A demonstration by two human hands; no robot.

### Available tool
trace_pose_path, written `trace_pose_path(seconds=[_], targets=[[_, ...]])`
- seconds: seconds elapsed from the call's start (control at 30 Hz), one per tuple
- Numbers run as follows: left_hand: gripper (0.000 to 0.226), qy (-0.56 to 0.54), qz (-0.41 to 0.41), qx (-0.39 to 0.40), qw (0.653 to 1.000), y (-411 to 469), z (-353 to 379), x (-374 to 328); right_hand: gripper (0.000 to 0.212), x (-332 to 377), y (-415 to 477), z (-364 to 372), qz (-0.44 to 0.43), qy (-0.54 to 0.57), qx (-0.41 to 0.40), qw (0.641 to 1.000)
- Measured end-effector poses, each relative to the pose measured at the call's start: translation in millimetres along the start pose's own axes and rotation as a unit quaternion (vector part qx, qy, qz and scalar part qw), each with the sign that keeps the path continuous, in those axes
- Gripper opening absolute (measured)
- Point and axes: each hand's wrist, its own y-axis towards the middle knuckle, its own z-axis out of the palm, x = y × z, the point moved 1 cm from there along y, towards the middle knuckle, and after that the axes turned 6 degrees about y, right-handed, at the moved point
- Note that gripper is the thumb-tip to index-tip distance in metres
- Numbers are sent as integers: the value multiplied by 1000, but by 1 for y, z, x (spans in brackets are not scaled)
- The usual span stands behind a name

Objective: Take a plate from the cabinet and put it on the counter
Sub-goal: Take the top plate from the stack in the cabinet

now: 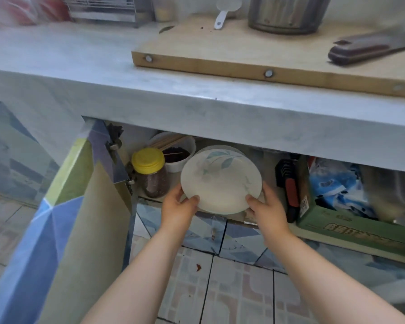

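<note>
Grey concrete forms the tabletop [80,54], which runs across the top of the view above the open cabinet [220,141]. On the tabletop, above and to the right of the plate, lies a wooden cutting board [243,54] with a dark-handled knife [369,49] on its right end and a metal pot [288,15] at its back. The cabinet door [80,218] stands swung open to the left of the plate. Right of the plate, inside the cabinet, sits a green cardboard box [348,228] with a blue-and-white bag in it. The white plate [220,181] with a faint blue leaf pattern is at the cabinet's front edge, tilted toward the camera and below the tabletop; another plate rim shows just behind it. Both hands hold it: the left hand [178,206] has its grip clamped on the plate's lower left rim, thumb on top, and the right hand [267,209] grips the lower right rim the same way. Left of the plate stands a jar with a yellow lid [150,171], and behind that a white bowl [178,150] holding sticks.
</note>
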Motion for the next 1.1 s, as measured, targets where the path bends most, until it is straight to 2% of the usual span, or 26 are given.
trace_pose_path(seconds=[0.07,0.2,0.4,0.63,0.9,1.1], targets=[[47,10,-20,-5,1000,-21,-8,-12,54,13,-23,2,29,5,-10,1000],[46,40,-43,-5,998,-74,-27,-39,56,38,-77,7,42,-55,-46,997],[51,46,-89,17,995,-155,-51,-91,57,85,-165,6,82,-53,-67,993],[49,23,-66,39,997,-217,-68,-163,53,164,-229,12,71,-26,-67,995],[53,-12,-30,45,998,-284,-94,-262,57,280,-288,34,20,-13,-8,1000],[49,-44,6,25,999,-334,-117,-319,62,334,-328,50,-1,-5,31,1000]])
